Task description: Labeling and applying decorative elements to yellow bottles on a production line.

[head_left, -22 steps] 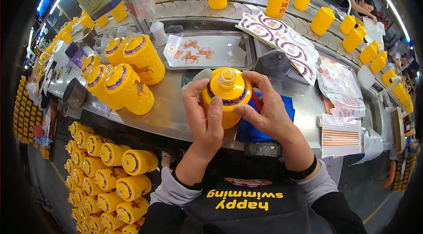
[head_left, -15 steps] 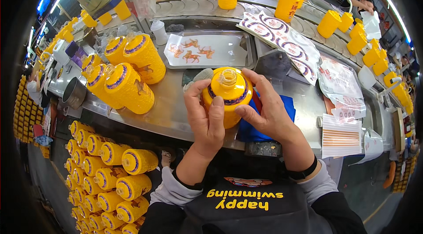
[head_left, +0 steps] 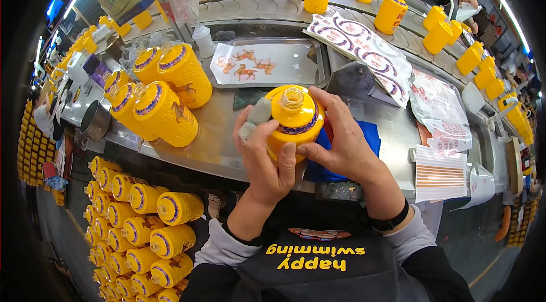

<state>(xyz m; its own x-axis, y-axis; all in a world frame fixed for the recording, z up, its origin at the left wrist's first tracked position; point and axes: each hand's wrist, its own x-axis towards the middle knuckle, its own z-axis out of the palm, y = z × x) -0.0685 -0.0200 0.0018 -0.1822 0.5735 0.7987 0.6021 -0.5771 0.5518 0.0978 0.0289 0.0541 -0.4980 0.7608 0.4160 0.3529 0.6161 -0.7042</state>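
Note:
Upright at the front of the metal worktop is a yellow bottle (head_left: 290,110) with a clear open neck and a patterned blue-purple band around its shoulder. My right hand (head_left: 341,143) wraps its right side, with fingers at the far edge and thumb across the front. My left hand (head_left: 263,157) cups the left side, thumb against the lower front. Grey fabric covers (head_left: 256,118) sit on fingers of my left hand. Behind the bottle, a metal tray (head_left: 307,63) holds a white sheet (head_left: 227,74) with orange horse decals. A blue cloth (head_left: 364,140) lies beside my right hand.
Several banded yellow bottles (head_left: 168,114) stand to the left, and many more (head_left: 170,209) are stacked below the worktop. Decal sheets (head_left: 364,52) and a striped sheet (head_left: 441,174) lie to the right. Beyond, a conveyor (head_left: 273,0) carries bottles; another person (head_left: 463,0) is at the far right.
My left fingers have shifted outward and the grey covers now show beside the bottle. My left thumb has moved lower. Bottles on the conveyor have moved to the right.

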